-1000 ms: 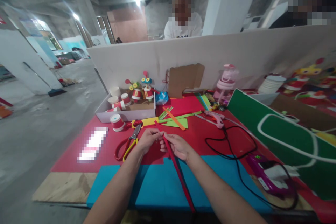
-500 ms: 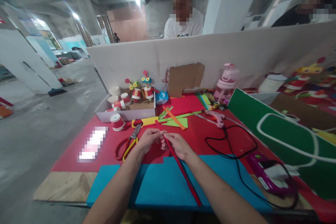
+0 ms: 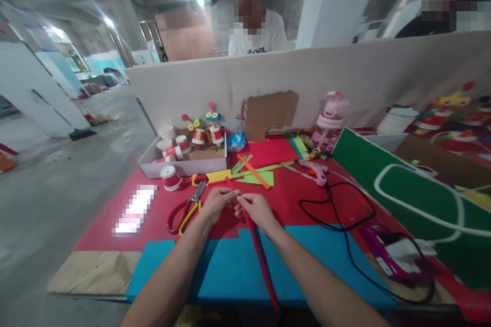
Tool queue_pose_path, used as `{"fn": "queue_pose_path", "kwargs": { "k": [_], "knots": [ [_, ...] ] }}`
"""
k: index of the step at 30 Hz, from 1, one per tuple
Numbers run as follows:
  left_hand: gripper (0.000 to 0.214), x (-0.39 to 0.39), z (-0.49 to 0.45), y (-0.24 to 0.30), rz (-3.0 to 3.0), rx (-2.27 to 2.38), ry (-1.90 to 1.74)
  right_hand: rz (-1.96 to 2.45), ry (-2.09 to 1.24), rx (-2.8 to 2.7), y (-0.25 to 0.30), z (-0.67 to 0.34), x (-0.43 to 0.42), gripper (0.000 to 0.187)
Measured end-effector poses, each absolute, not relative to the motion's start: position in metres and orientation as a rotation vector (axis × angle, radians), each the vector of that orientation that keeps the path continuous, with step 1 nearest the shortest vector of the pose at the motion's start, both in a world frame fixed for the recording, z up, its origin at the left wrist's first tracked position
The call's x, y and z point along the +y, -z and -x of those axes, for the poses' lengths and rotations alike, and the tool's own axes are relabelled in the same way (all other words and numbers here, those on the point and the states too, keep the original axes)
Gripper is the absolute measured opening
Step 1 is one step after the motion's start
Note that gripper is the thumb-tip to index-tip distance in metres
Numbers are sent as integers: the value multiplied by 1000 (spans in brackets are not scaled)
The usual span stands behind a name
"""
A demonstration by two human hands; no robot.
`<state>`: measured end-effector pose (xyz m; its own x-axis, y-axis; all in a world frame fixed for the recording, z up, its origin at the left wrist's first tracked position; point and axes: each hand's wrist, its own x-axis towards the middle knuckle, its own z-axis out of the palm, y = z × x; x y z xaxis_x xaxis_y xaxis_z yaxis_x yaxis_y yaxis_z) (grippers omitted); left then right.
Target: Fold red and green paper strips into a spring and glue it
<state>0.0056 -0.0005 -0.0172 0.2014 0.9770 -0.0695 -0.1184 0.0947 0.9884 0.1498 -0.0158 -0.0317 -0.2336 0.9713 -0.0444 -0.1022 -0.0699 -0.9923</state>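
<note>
on the tabletop, a white box stands at the left with a red-and-white cup just in front, then scissors. the left hand pinches a red strip, fingers closed together; the strip slants down over a blue sheet to the near edge. the right hand, its fingertips closed too, pinches it just beside. a pink glue gun lies further right.
</note>
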Motion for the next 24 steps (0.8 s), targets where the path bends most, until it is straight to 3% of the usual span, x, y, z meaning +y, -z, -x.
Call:
{"fn": "queue_pose_path", "kwargs": {
  "k": [4, 12, 20, 24],
  "knots": [
    [36, 0, -4, 20, -1145, 1009, -1092, 1061, -1469, -1254, 31, -149, -17, 42],
    [38, -7, -5, 6, -1060, 851, -965, 816, -1788, -1058, 25, -146, -21, 39],
    [37, -7, -5, 6, -1048, 868, -965, 882, -1762, -1138, 25, -147, -21, 44],
    [37, -5, -3, 5, -1138, 1007, -1058, 991, -1456, -1299, 21, -158, -14, 43]
  ]
}}
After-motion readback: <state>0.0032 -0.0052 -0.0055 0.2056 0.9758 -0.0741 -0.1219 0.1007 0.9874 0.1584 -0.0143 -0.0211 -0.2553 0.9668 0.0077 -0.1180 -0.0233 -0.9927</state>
